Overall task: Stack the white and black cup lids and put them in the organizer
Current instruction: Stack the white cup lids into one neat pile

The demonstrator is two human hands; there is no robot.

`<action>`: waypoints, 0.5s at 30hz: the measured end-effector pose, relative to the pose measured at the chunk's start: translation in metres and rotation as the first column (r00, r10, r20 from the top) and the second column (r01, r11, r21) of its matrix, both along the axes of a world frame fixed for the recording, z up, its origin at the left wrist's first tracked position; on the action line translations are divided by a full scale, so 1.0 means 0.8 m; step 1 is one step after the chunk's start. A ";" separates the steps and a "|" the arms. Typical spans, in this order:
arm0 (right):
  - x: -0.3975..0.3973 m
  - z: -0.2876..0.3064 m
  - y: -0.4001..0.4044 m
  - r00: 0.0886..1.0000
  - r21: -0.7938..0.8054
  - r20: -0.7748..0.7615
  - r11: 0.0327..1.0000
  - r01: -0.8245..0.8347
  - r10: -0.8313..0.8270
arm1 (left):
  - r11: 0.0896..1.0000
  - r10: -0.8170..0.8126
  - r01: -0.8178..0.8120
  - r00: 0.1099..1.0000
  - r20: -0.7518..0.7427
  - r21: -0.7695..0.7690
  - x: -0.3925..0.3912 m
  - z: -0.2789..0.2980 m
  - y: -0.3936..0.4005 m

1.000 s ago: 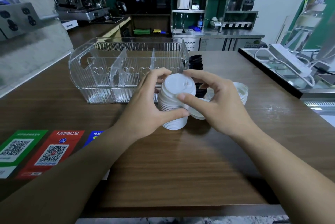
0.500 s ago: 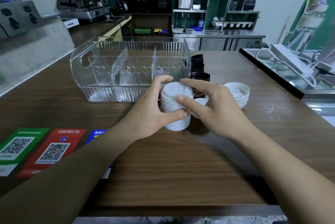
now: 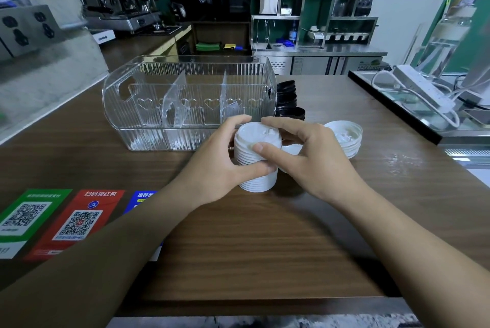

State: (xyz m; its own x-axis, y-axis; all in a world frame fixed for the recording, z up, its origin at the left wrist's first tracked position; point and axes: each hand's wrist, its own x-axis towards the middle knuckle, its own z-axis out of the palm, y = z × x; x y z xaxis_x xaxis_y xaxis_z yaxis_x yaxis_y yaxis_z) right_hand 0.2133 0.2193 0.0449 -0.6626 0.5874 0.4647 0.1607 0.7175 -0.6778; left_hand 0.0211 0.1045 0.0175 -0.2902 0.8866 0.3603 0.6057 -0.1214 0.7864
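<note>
left hand (image 3: 220, 162) curled round white stack (image 3: 256, 158), frame centre, standing on desk (image 3: 265, 242) | right hand (image 3: 313, 158) pinches stack top, thumb front, fingers behind | stack axis upright | organizer (image 3: 185, 105) just beyond, up-left, left hand nearer | black lids (image 3: 287, 101) at its right end

Both forearms reached forward; the left hand (image 3: 220, 166) and right hand (image 3: 315, 160) curled around the white lid stack (image 3: 256, 160), fingertips meeting.
</note>
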 end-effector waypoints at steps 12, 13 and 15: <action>0.030 0.011 0.039 0.994 0.179 0.068 0.982 0.067 -0.081 | 0.999 -0.049 0.049 0.998 -0.043 -0.020 -0.011 0.004 -0.003; 0.033 0.008 0.044 0.986 0.198 0.155 0.980 0.035 -0.067 | 0.998 -0.056 0.055 0.997 -0.045 -0.007 -0.011 0.005 -0.004; 0.034 0.001 0.050 0.950 0.207 0.309 0.978 -0.029 -0.037 | 0.997 -0.066 0.067 0.997 -0.044 0.024 -0.011 0.007 -0.005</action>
State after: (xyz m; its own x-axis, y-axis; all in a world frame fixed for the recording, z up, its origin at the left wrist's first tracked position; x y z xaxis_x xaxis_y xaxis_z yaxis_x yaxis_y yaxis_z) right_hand 0.2406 0.2594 0.0453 -0.7907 0.5035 0.3481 0.3419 0.8350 -0.4312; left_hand 0.0120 0.1006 0.0233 -0.2144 0.8939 0.3937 0.6290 -0.1820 0.7558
